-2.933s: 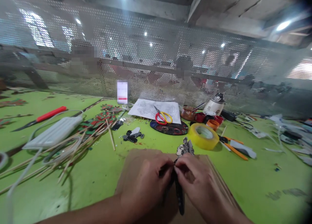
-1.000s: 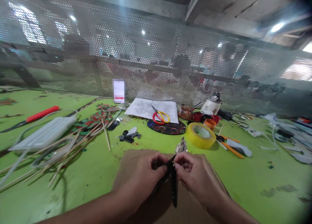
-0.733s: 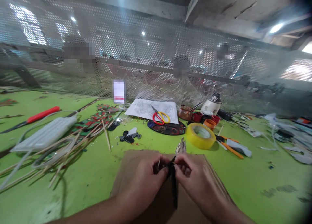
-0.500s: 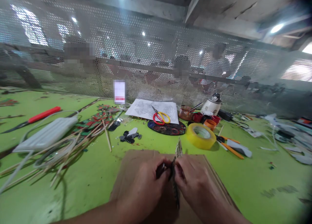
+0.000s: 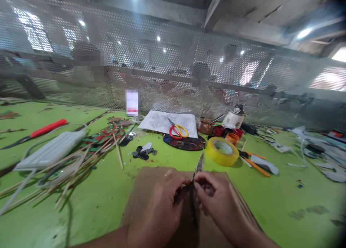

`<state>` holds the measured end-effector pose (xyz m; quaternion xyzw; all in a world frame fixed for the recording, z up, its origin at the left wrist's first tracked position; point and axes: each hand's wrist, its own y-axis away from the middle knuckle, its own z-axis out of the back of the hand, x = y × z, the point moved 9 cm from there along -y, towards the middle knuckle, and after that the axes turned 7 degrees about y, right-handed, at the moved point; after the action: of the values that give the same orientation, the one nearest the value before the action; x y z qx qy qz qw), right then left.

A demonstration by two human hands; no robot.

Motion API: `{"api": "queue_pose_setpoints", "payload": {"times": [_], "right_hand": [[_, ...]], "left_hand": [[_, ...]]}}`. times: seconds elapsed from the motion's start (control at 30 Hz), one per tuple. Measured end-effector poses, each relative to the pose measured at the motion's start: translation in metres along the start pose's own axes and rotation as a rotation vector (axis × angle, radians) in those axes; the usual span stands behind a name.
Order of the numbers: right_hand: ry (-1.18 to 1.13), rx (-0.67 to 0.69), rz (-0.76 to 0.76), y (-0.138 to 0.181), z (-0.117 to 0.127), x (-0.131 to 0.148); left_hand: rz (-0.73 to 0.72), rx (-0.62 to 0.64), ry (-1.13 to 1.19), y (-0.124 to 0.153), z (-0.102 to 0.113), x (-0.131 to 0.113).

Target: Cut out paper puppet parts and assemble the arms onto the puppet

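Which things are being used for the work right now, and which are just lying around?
In use:
left hand
right hand
thin cutout pinched between them
cardboard underneath

Seemingly lying about:
scissors
yellow tape
orange-handled tool
red-handled blade
white mask
wooden sticks

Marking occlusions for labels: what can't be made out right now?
All head view:
Middle of the cutout: hidden by the left hand and right hand; its pattern: nearly edge-on.
What the left hand grips: lost in shadow.
Cardboard's near edge: cut off by the picture's bottom.
Palette's far part: under the paper.
Phone's screen content: blurred.
Whatever is behind the mesh: blurred, partly pixelated.
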<state>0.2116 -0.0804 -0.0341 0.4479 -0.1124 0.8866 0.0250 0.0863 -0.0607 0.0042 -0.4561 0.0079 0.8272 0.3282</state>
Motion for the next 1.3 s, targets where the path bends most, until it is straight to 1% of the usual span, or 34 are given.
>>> {"api": "queue_pose_setpoints", "payload": {"times": [0.07,0.13,0.2,0.33,0.43,0.5,0.6,0.67,0.77,0.9,1.0,1.1,1.2,1.3], "right_hand": [[-0.199,0.067,-0.117,-0.001,-0.009,-0.007],[-0.244,0.054,-0.116,-0.001,-0.01,-0.006],[-0.166,-0.024,-0.027,0.0,-0.003,-0.001],[0.091,-0.202,0.232,0.01,0.01,0.014],[0.192,-0.254,0.38,0.016,0.015,0.029],[0.219,-0.259,0.41,0.016,0.019,0.037],[0.241,-0.222,0.391,0.012,0.024,0.046],[0.243,-0.184,0.378,0.009,0.025,0.049],[0.228,-0.153,0.37,0.007,0.025,0.049],[0.185,-0.05,0.331,0.003,0.018,0.04],[0.197,0.009,0.279,-0.001,0.015,0.031],[0.204,0.052,0.28,-0.003,0.014,0.026],[0.163,0.079,0.25,-0.006,0.012,0.022],[0.088,0.071,0.204,-0.008,0.012,0.019]], "left_hand": [[-0.029,0.005,-0.022,0.003,-0.003,0.001],[-0.061,0.004,-0.035,0.006,-0.007,0.004],[-0.083,0.01,-0.039,0.009,-0.01,0.007],[-0.08,0.005,-0.033,0.008,-0.007,0.007],[-0.068,-0.009,0.012,0.004,0.0,0.003],[-0.023,-0.02,0.089,0.001,0.003,0.006],[0.059,-0.047,0.211,-0.002,0.005,0.015],[0.069,-0.059,0.249,-0.003,0.006,0.017],[0.055,-0.03,0.242,-0.003,0.004,0.017],[0.061,0.009,0.23,-0.003,0.001,0.016],[0.071,0.034,0.288,-0.003,-0.002,0.016],[0.108,0.031,0.371,-0.004,-0.004,0.021],[0.155,0.03,0.458,-0.006,-0.008,0.028],[0.194,0.03,0.587,-0.008,-0.011,0.032]]}}
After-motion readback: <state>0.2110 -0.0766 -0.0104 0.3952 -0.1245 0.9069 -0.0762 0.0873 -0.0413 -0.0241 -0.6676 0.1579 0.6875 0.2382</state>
